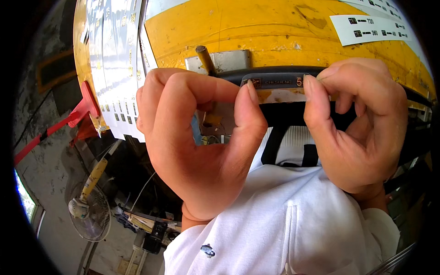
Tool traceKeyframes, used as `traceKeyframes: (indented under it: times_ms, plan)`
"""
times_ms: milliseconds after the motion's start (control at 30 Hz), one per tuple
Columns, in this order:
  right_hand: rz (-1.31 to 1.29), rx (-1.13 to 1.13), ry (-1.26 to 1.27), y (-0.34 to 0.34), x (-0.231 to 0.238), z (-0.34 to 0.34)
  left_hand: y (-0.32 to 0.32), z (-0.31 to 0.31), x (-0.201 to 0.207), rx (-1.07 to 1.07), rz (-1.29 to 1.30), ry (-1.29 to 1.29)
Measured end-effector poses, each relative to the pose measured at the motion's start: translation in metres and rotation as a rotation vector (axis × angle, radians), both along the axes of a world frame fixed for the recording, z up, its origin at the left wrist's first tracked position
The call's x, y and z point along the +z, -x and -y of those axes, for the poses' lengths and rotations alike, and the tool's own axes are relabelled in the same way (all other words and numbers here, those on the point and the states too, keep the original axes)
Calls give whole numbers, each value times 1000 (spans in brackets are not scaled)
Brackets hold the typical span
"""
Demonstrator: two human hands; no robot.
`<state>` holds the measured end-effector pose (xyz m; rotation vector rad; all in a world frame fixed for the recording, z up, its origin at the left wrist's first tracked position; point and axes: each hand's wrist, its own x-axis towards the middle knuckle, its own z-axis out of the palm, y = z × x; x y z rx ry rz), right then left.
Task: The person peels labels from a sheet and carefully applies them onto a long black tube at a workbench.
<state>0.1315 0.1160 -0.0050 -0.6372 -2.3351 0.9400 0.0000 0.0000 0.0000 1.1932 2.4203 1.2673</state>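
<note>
A small see-through label (277,82) with printed marks is stretched between my two hands, in front of a long black rod (285,69). My left hand (195,133) pinches the label's left end between thumb and forefinger. At its right end, my right hand (364,119) has the same thumb-and-forefinger pinch. The label lies very close to the rod; I cannot tell whether it touches. Parts of the rod are hidden behind my fingers, and it runs on past my right hand.
A worn yellow tabletop (220,32) carries a metal plate (238,58) with an upright peg (205,59). White label sheets (114,59) hang over its left side; another label sheet (373,34) lies at the far right. A red T-shaped tool (85,105) and a fan (91,213) are at left.
</note>
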Motion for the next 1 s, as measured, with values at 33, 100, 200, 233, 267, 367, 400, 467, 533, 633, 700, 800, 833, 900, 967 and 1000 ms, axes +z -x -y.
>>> traceKeyframes:
  times_ms: [33,100,200,233,267,367,400,467,533,633,700,800,833,900,967,1000]
  plan:
    - [-23,-19,5,1,-1,2,0,0,0,-2,-1,1]
    - [-50,-35,9,3,-2,2,1,0,0,-1,4,2]
    - [-59,-30,3,4,-2,1,0,0,1,4,15,0]
    - [-59,-29,1,4,-2,2,0,0,0,2,13,-3]
    - [-53,-24,-1,4,-3,2,0,1,0,0,5,-1]
    - [-26,-7,-9,3,-1,2,0,2,-1,-4,-5,-1]
    - [-26,-7,-4,2,-1,1,0,2,-1,-5,-6,-1]
    - [-96,-37,48,2,-5,4,1,1,0,1,-2,3]
    - [-228,-107,117,4,-14,11,0,0,0,1,1,4]
    - [-379,-87,126,6,-25,12,0,0,0,3,10,-1]
    - [-322,-26,98,3,-23,7,0,0,0,6,11,-3]
    - [-196,20,54,1,-14,1,0,0,0,0,-1,1]
    - [-168,20,44,1,-12,0,1,1,-1,-9,-10,4]
    - [-130,24,32,2,-9,-1,2,2,-1,-18,-12,6]
    - [-106,29,28,2,-6,-2,2,2,-1,-17,-2,2]
    - [-97,31,27,2,-5,-3,2,2,-1,-14,2,0]
